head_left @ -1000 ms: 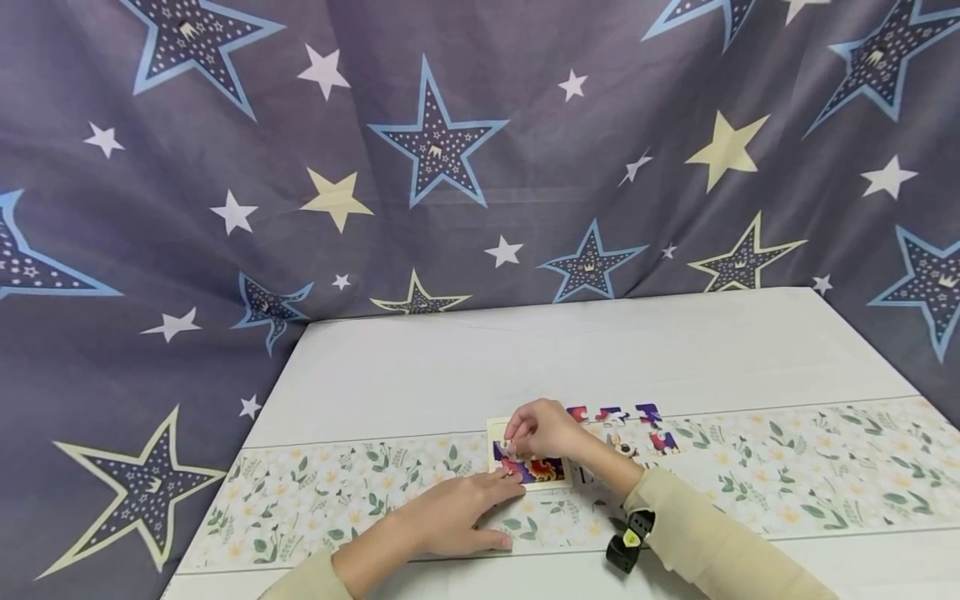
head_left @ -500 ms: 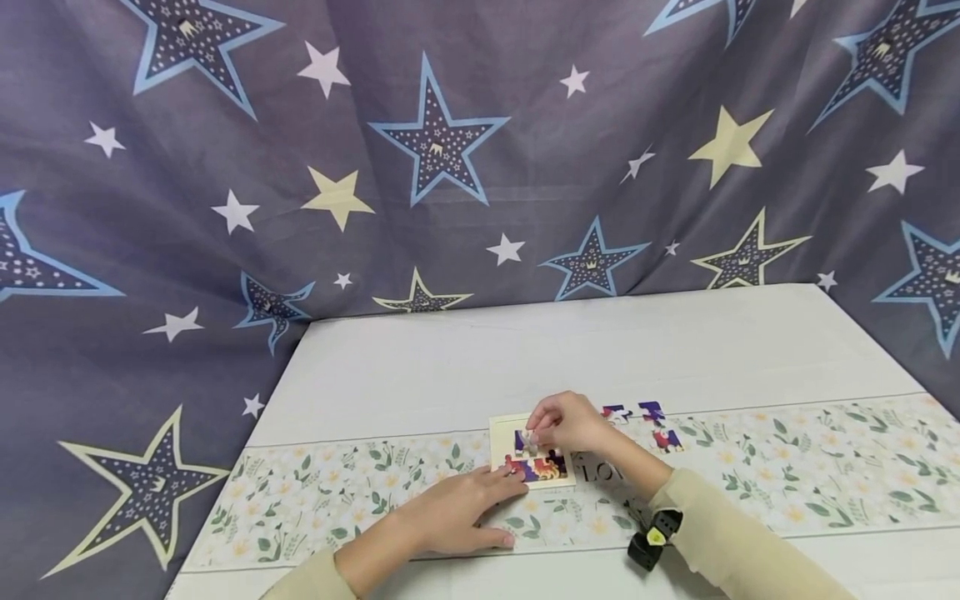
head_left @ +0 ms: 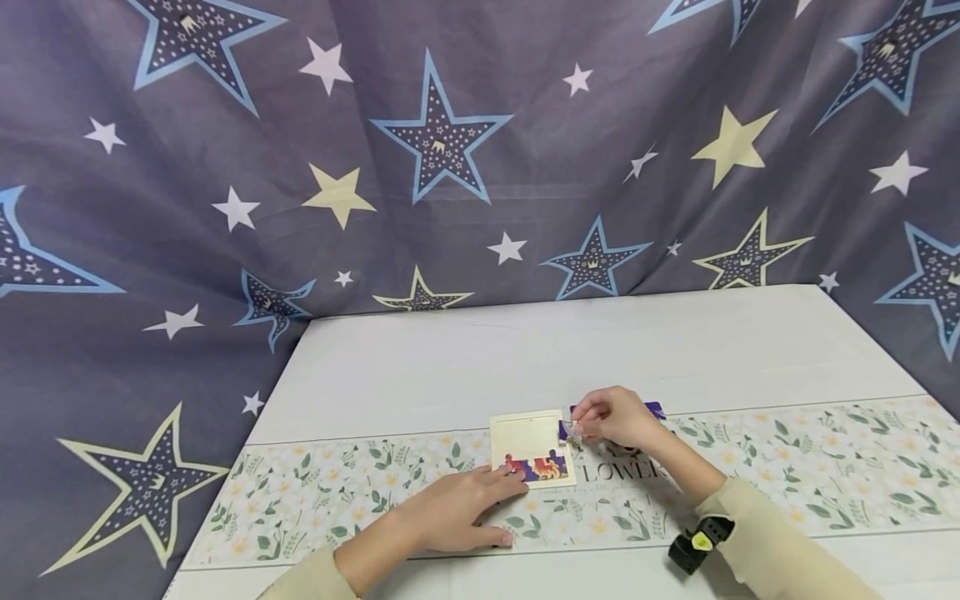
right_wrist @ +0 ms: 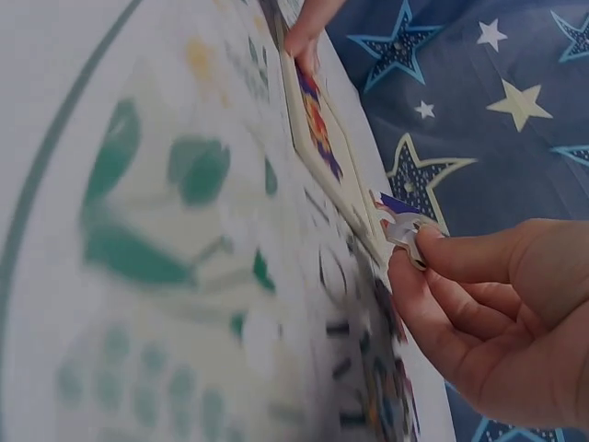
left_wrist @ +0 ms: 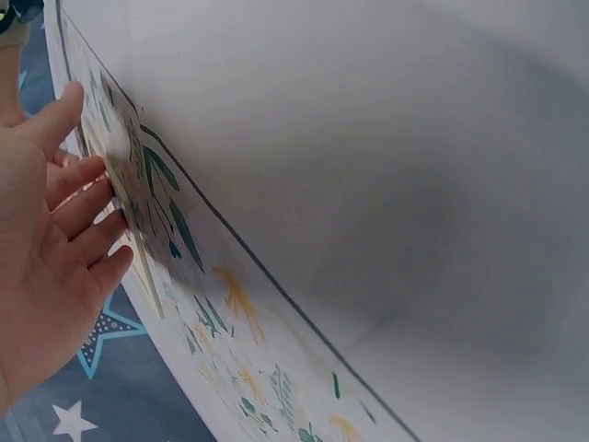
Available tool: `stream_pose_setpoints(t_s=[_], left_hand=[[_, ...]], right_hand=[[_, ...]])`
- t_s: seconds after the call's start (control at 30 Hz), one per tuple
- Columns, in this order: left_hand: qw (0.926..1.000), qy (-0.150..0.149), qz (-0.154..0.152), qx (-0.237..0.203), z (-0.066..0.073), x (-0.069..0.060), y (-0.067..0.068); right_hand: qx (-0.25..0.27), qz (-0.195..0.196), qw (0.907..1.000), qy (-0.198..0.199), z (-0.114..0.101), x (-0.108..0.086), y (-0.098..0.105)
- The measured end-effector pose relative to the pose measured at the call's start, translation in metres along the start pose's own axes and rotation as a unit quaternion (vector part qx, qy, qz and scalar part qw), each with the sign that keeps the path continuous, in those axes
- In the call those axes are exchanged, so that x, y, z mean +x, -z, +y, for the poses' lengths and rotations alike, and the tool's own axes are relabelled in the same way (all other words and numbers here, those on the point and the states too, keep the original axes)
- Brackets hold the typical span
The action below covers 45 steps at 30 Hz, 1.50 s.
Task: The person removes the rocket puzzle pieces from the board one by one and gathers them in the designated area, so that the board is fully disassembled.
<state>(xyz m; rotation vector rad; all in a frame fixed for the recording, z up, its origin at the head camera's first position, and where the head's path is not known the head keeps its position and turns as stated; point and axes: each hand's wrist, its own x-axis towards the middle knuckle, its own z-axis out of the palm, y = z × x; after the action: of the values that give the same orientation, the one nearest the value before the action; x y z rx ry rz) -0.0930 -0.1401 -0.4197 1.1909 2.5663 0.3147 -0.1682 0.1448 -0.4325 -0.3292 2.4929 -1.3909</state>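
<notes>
My right hand [head_left: 617, 416] pinches a purple and white jigsaw piece [right_wrist: 405, 226] between thumb and index finger, just above the right edge of a cream puzzle tray [head_left: 517, 429]. Joined red, purple and orange pieces [head_left: 546, 468] lie along the tray's near side. The rest of the tray shows bare cream. My left hand [head_left: 467, 510] lies flat with its fingers extended, fingertips resting on the tray's near left corner. In the left wrist view those fingers [left_wrist: 87, 221] touch the tray's edge.
Loose purple pieces [head_left: 656, 410] lie right of the tray, partly hidden behind my right hand. A floral strip with black lettering [head_left: 621, 471] runs across the white table [head_left: 420, 367]. A star-patterned curtain [head_left: 465, 233] hangs behind the table and at its sides.
My right hand has moved right from over the tray to its right edge, carrying the purple and white jigsaw piece off the joined pieces. The left hand has stayed in place.
</notes>
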Motion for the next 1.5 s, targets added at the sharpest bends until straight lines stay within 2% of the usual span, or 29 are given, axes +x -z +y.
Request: stream_pose_setpoints(t_s=[0.13,0.27,0.43,0.6,0.87,1.13,1.33,1.5], left_hand=[[1.0000,-0.003,0.002,0.006,0.000,0.000,-0.001],[0.9997,-0.011,0.009,0.018,0.000,0.000,-0.001],[0.9994,-0.018,0.014,0.025,0.000,0.000,-0.001],[0.9995,-0.018,0.011,0.022,0.000,0.000,0.000],[0.9993,-0.021,0.014,0.027,0.000,0.001,0.000],[0.9990,-0.008,0.017,0.040,0.002,0.003,0.001],[0.9991,-0.004,0.015,0.041,0.003,0.005,0.003],[0.9994,-0.005,0.011,0.033,0.003,0.005,0.002]], right_hand=[[-0.023,0.013,0.9995,-0.014,0.007,-0.009,0.009],[-0.052,0.023,0.9983,-0.010,0.010,-0.018,0.014],[-0.101,0.040,0.9940,0.011,0.009,-0.025,0.014],[-0.164,0.063,0.9836,0.044,0.007,-0.025,0.011],[-0.180,0.072,0.9796,0.051,0.005,-0.023,0.005],[-0.178,0.079,0.9795,0.052,0.001,-0.022,0.002],[-0.182,0.073,0.9779,0.074,-0.004,-0.021,-0.006],[-0.174,0.056,0.9771,0.109,-0.007,-0.020,-0.016]])
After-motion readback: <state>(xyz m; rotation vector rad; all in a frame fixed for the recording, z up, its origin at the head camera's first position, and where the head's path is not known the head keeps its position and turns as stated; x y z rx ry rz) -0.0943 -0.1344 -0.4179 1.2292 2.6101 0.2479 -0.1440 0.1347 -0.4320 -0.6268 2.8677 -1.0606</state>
